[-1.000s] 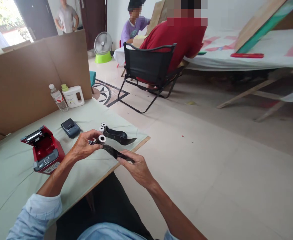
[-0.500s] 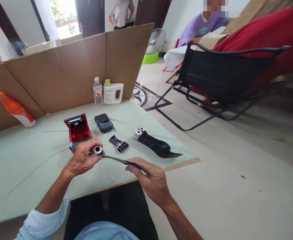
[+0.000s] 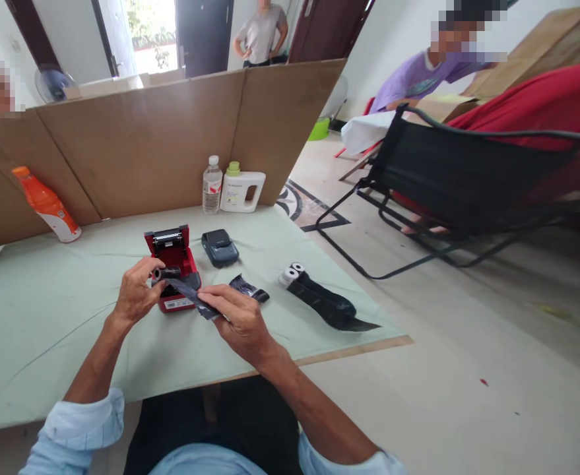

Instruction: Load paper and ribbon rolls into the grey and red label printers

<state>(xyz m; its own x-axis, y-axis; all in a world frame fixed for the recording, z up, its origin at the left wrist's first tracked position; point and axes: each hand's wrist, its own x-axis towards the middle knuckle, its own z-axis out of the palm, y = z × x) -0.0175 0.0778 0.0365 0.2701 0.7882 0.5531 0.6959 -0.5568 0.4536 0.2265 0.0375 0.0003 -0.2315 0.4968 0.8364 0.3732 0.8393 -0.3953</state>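
Note:
My left hand (image 3: 138,287) is closed round the small dark-faced paper roll (image 3: 169,272), its end pointing left. From this roll a dark strip (image 3: 187,290) runs down to the right. My right hand (image 3: 237,320) pinches the free end of that strip. Just behind the roll stands a red and black label printer (image 3: 177,303) with its lid raised; the hands and roll hide part of its bay. A dark grey portable printer (image 3: 220,247) sits to its right. Near my right hand lies another dark, shiny strip (image 3: 250,289), partly covered by the fingers.
Two white-ended rolls (image 3: 292,272) with long black strips (image 3: 326,307) lie at the table's right. Along the cardboard screen (image 3: 146,142) stand an orange bottle (image 3: 49,208), a water bottle (image 3: 212,188) and a white jug (image 3: 243,191). A black folding chair (image 3: 472,178) stands beyond; other people are around.
Both hands have moved closer together, and the roll has come in front of the open printer. The roll has turned so its dark side shows. The view has shifted slightly.

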